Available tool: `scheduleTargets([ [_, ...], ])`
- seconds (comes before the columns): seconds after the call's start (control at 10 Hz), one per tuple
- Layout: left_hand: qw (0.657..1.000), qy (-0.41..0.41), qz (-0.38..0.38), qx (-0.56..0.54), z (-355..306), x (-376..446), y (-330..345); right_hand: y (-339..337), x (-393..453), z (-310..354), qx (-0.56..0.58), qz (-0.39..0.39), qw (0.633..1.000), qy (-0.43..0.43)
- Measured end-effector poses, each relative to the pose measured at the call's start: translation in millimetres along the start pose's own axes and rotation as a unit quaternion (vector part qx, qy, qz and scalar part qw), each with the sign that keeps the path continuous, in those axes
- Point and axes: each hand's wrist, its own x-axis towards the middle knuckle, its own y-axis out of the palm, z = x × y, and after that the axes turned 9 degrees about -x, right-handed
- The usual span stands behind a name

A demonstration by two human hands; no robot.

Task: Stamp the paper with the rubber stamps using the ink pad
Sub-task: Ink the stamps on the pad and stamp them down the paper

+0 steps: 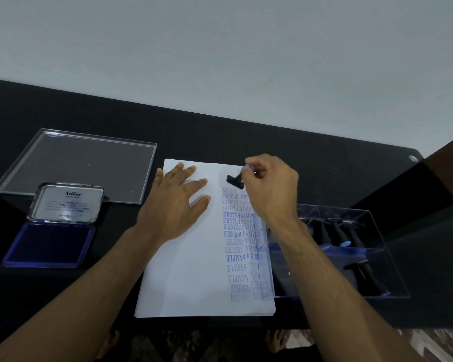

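A person sits at a black table [246,137] with a stack of white paper [188,270] lying in front of them, its long side running away from the body. The left hand [175,202] lies flat on the upper left part of the paper, fingers straight and spread, pressing the sheet down. The right hand [270,189] curls its fingers and thumb round the handle of a black rubber stamp [233,179], whose base sits at the far right part of the paper, just above the printed rows; whether the base touches the sheet or is slightly raised cannot be told. Down the right side of the paper run two columns of blue imprints [238,244] reading AIR MAIL, SAMPLE, FRAGILE, AMENDED and FAX OUT, some of them upside down to the viewer. To the left of the paper, well apart from it, the ink pad [50,244] stands open, its blue pad facing up and its metal lid [67,203] tilted back. Behind the ink pad a clear plastic lid [81,163] lies flat on the table. To the right, just beside the paper's edge, a clear plastic box [372,257] holds several more black-handled stamps [343,236].
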Motion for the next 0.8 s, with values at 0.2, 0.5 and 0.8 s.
scheduleTargets([
  [0.2, 1.0, -0.005, 0.006, -0.002, -1.5, 0.8, -1.8, -10.5, 0.8, -1.3, 0.106, -0.068, 0.988, 0.095],
  [0.5, 1.0, -0.011, 0.016, 0.003, -2.5, 1.2, -3.1, -10.7, -4.1, -4.1, 0.128, -0.055, 0.984, 0.11],
  [0.8, 1.0, -0.01, 0.017, -0.001, -2.9, 1.1, -2.9, -13.1, -5.6, -6.8, 0.125, -0.055, 0.984, 0.112],
])
